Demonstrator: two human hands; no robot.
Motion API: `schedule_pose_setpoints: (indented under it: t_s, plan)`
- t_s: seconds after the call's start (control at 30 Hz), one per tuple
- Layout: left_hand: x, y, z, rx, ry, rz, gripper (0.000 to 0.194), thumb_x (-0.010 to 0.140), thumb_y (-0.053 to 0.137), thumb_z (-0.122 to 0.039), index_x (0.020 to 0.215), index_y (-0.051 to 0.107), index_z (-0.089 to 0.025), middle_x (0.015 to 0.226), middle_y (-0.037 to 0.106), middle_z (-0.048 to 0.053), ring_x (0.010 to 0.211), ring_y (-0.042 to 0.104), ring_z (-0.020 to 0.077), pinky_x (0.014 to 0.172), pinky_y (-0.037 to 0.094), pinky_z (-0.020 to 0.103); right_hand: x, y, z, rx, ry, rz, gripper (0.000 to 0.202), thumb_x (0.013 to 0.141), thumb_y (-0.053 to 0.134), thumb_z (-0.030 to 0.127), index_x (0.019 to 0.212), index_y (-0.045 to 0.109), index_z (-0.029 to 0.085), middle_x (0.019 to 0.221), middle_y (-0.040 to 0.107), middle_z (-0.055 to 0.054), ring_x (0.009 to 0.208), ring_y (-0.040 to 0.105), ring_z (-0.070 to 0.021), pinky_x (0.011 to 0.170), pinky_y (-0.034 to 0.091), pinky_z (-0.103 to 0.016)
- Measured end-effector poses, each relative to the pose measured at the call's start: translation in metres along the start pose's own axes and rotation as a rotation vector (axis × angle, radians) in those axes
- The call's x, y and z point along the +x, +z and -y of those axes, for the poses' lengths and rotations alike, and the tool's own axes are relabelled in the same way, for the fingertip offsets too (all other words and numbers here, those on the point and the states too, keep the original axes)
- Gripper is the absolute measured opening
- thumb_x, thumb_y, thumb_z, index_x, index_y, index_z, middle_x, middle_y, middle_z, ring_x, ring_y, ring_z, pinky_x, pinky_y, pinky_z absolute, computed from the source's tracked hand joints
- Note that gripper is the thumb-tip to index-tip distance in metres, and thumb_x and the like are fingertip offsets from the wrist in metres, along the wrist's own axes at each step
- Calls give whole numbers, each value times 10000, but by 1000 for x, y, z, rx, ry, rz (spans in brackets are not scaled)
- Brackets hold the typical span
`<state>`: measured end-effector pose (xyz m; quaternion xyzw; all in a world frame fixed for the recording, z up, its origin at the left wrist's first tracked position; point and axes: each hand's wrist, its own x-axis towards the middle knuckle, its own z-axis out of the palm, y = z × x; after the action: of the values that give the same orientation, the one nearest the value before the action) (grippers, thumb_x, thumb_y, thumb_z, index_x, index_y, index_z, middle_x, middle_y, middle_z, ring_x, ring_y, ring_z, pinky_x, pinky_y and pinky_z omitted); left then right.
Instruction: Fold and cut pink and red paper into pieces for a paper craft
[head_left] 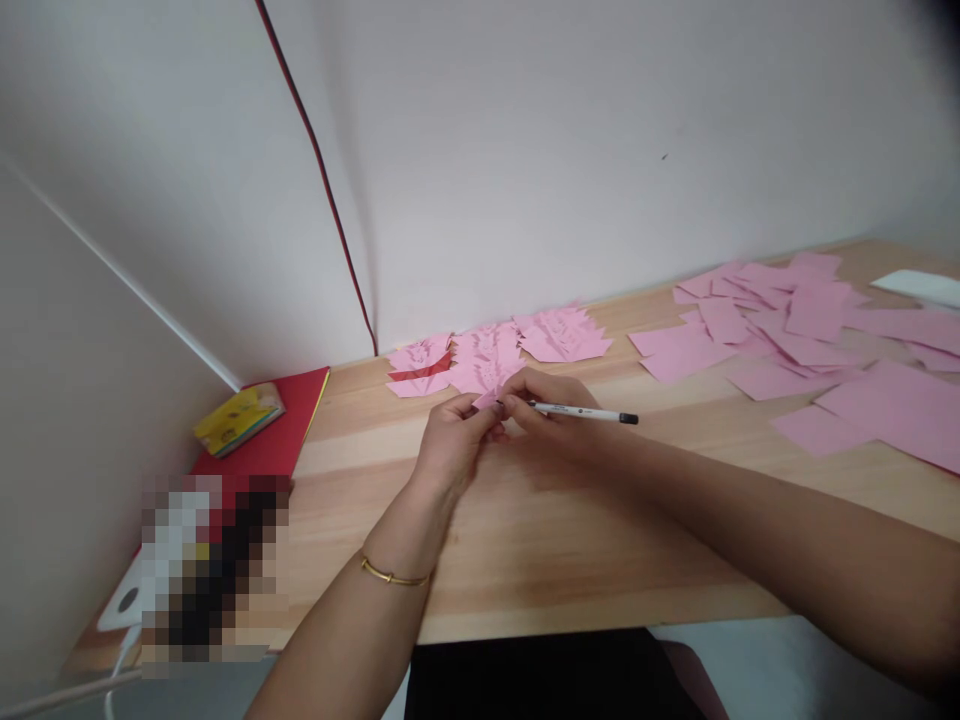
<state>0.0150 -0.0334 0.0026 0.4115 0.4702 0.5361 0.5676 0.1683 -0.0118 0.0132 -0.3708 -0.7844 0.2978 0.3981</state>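
Observation:
Low over the wooden table (360, 520), my left hand (452, 437) pinches a small piece of pink paper (486, 399), mostly covered by the fingers. My right hand (551, 400) grips a white marker pen (585, 411) with a black end pointing right. The pen's tip end meets the paper between my two hands; the exact contact is hidden by fingers. Just beyond my hands lie several cut pink paper pieces (486, 345) with jagged edges, in three groups along the wall. A red strip (421, 368) crosses the leftmost group.
Loose pink paper sheets (795, 310) spread over the table's right side, with a white object (919, 287) at the far right. On the left, a yellow packet (238, 418) rests on a red folder (304, 410). A red-black cable (319, 160) runs down the wall. Nearer items are pixelated.

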Motion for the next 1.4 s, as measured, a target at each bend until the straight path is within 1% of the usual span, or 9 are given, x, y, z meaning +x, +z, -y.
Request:
schedule_pose_setpoints:
  t_s: [0.17,0.3,0.43,0.53,0.63,0.73,0.93,1.2,1.4]
  plan:
    - [0,-1,1,-2,10,4,165,625,753,-240,682,651,-123,553,577,1,521,520,92,555,406,228,0,-1,0,8,-1,23,118,857,478,224,803,576,187,712,596,10,634,500,-108,590,373,-231]
    - [0,-1,0,16,2,2,165,637,748,-250,675,647,-125,534,567,-1,513,519,93,549,399,227,0,-1,0,3,-2,19,122,862,478,232,814,580,188,730,609,3,648,514,-114,601,379,-238]
    - [1,-1,1,12,9,6,157,629,752,-240,675,654,-127,542,574,-2,517,520,92,552,405,226,0,-1,1,-5,-6,15,121,857,486,229,798,583,188,704,603,6,627,505,-110,578,363,-234]
    - [0,0,-1,-4,2,5,140,634,742,-226,665,654,-121,533,576,1,508,521,92,540,404,225,0,-2,1,24,-1,19,129,863,476,229,796,578,186,729,613,-1,650,516,-114,599,375,-238]
    - [-1,2,-4,-50,-14,-18,140,623,740,-216,677,661,-113,593,616,17,501,521,89,531,420,233,0,-3,0,53,3,-18,118,865,466,221,800,557,182,783,635,-22,701,538,-128,637,395,-251]
    - [-2,3,-7,-71,-29,-34,159,603,748,-212,695,669,-109,655,645,32,506,527,87,532,438,244,0,-3,-2,58,5,-36,115,862,466,218,793,550,182,791,637,-27,705,539,-132,632,397,-253]
    - [-2,3,-7,-71,-20,-24,164,600,751,-218,689,665,-110,616,624,19,511,523,88,535,435,246,1,-2,-5,52,-18,-29,118,859,484,234,799,568,177,757,620,-17,666,515,-119,606,385,-239]
    - [-2,4,-7,-19,-2,-31,146,608,742,-221,645,643,-120,556,593,4,499,519,89,536,408,237,1,-2,-1,34,13,-4,117,852,492,238,791,577,186,724,609,-3,645,505,-115,589,377,-234]
    - [-1,2,-5,-12,-1,-30,151,614,741,-228,641,637,-122,541,587,6,496,522,93,540,399,236,1,-2,-3,22,4,0,125,853,482,248,794,574,186,719,603,-1,630,494,-115,575,366,-234]
